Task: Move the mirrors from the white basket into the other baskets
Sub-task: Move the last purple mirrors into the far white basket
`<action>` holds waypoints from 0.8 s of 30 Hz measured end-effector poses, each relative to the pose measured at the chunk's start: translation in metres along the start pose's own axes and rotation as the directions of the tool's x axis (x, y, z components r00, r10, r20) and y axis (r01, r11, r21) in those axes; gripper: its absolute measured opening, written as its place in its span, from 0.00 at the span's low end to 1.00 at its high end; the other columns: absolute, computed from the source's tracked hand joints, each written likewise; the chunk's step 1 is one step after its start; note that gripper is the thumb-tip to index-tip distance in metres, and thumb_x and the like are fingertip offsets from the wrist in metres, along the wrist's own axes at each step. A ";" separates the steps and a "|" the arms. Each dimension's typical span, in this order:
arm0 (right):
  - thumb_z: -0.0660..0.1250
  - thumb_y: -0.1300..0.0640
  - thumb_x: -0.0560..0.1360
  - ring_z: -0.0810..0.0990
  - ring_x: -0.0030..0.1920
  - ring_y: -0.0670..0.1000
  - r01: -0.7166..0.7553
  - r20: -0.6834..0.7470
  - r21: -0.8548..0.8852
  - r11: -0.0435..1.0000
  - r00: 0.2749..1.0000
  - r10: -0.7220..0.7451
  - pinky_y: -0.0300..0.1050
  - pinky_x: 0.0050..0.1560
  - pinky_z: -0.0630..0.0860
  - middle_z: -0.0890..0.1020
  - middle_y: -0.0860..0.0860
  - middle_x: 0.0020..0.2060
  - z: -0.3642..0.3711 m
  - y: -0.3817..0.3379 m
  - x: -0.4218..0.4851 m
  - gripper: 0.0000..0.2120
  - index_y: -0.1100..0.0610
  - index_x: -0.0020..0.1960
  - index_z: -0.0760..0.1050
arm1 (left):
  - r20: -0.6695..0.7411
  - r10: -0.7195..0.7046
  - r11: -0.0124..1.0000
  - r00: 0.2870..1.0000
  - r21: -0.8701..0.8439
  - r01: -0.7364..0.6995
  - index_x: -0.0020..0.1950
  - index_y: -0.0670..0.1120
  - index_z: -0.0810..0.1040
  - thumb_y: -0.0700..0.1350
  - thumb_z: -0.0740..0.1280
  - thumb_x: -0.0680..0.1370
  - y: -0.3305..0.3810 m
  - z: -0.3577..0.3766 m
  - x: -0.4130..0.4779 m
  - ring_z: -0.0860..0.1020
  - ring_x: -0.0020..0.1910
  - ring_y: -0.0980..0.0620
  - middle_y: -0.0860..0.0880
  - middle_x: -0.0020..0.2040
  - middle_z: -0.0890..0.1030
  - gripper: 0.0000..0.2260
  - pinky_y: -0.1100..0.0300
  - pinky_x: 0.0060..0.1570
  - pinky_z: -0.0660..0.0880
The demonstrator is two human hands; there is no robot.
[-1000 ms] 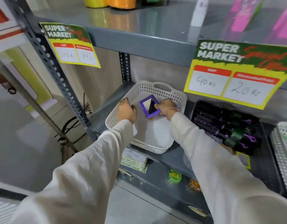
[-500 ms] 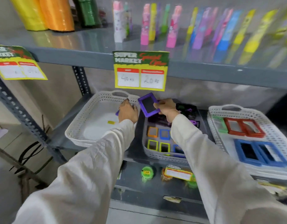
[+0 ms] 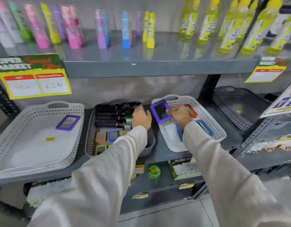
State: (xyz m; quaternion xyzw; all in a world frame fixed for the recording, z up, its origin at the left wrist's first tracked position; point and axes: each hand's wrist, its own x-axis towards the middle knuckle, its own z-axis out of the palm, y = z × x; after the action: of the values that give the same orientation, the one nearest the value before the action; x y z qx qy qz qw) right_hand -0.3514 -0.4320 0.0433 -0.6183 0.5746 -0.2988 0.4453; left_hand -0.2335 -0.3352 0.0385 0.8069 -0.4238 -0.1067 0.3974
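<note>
Our right hand [image 3: 179, 114] grips a purple-framed mirror [image 3: 161, 111] by its lower right edge, fingers curled around the frame, holding it tilted above the left rim of the right white basket [image 3: 212, 118], where red and blue mirrors lie. Our left hand [image 3: 141, 117] is loosely curled and empty, resting over the right edge of the grey basket [image 3: 90, 133]. Another purple mirror [image 3: 68, 122] lies flat in the left white basket [image 3: 13, 122].
</note>
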 end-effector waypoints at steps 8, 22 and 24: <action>0.71 0.59 0.72 0.82 0.54 0.61 -0.113 -0.117 -0.139 0.984 0.988 0.097 0.52 0.57 0.78 0.82 0.61 0.49 -0.043 0.047 0.013 0.09 0.62 0.50 0.78 | 0.107 -0.004 1.000 0.994 -0.010 0.005 0.60 0.34 0.72 0.37 0.56 0.79 0.028 0.061 -0.019 0.75 0.60 0.38 0.35 0.60 0.76 0.13 0.50 0.58 0.70; 0.67 0.59 0.75 0.80 0.60 0.59 -0.193 0.000 -0.464 0.865 0.976 0.217 0.50 0.59 0.78 0.78 0.61 0.62 -0.015 0.077 0.010 0.06 0.58 0.42 0.71 | 0.221 -0.146 0.988 0.964 0.087 0.130 0.61 0.35 0.71 0.35 0.58 0.78 0.022 0.089 -0.022 0.75 0.60 0.36 0.34 0.60 0.77 0.12 0.49 0.56 0.73; 0.65 0.60 0.76 0.79 0.61 0.59 -0.173 -0.015 -0.530 0.831 0.981 0.194 0.49 0.58 0.78 0.77 0.60 0.63 -0.013 0.076 0.010 0.07 0.62 0.52 0.74 | 0.244 -0.171 0.983 0.955 0.107 0.148 0.62 0.35 0.70 0.36 0.57 0.79 0.021 0.092 -0.024 0.75 0.60 0.36 0.34 0.61 0.76 0.13 0.48 0.56 0.73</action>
State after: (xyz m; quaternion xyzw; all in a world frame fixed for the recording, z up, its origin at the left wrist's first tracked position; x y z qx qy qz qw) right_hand -0.3953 -0.4401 -0.0209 -0.6647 0.6821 -0.0729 0.2960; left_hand -0.3072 -0.3739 -0.0109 0.8349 -0.4086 -0.2214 0.2948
